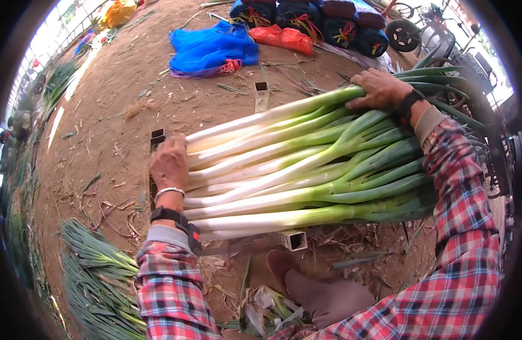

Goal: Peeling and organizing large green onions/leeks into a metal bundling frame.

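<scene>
A layer of large green onions (272, 175) lies side by side across a low metal frame (295, 241), white ends at the left and green leaves at the right. My left hand (170, 163) is at the white ends, its fingers curled against the uppermost stalks; the fingertips are partly hidden. At the far right, my right hand (380, 90) is closed round the green part of the farthest stalk. Square tube ends of the frame (262, 97) stick up beyond the stalks and beside my left hand. The leaf tips are partly hidden by my right arm.
A blue net bag (212, 50) and a red bundle (282, 37) lie on the dirt ground beyond. Packed dark sacks (340, 28) stand at the back. More green onions (94, 272) lie at the near left. A wheeled vehicle (442, 39) is at the far right. My foot (283, 266) is near the frame.
</scene>
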A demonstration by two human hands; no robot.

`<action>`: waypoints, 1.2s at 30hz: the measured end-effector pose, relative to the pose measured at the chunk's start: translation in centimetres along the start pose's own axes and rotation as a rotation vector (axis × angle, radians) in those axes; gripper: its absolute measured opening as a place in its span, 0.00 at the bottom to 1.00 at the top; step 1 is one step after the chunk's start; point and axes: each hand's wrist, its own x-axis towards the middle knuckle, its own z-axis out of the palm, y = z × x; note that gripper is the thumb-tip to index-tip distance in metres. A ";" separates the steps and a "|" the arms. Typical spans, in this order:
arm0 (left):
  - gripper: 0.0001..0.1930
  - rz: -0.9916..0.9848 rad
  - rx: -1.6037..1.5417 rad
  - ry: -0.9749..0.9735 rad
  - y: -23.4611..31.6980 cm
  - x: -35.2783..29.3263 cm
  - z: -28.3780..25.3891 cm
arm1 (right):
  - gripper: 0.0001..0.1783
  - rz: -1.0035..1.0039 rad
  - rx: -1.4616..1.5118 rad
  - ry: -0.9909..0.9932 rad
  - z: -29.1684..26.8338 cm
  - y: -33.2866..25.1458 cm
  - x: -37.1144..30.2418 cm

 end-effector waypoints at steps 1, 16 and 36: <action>0.09 0.002 0.006 -0.029 -0.2 0.1 -0.4 | 0.40 0.007 0.045 -0.002 -0.3 -0.1 0.2; 0.16 0.138 -0.090 -0.129 3.5 1.3 1.1 | 0.49 -0.142 0.047 0.074 1.1 -1.6 -0.1; 0.30 0.069 -0.182 -0.291 -0.8 -2.1 0.3 | 0.34 -0.064 -0.049 -0.033 1.5 -7.8 3.6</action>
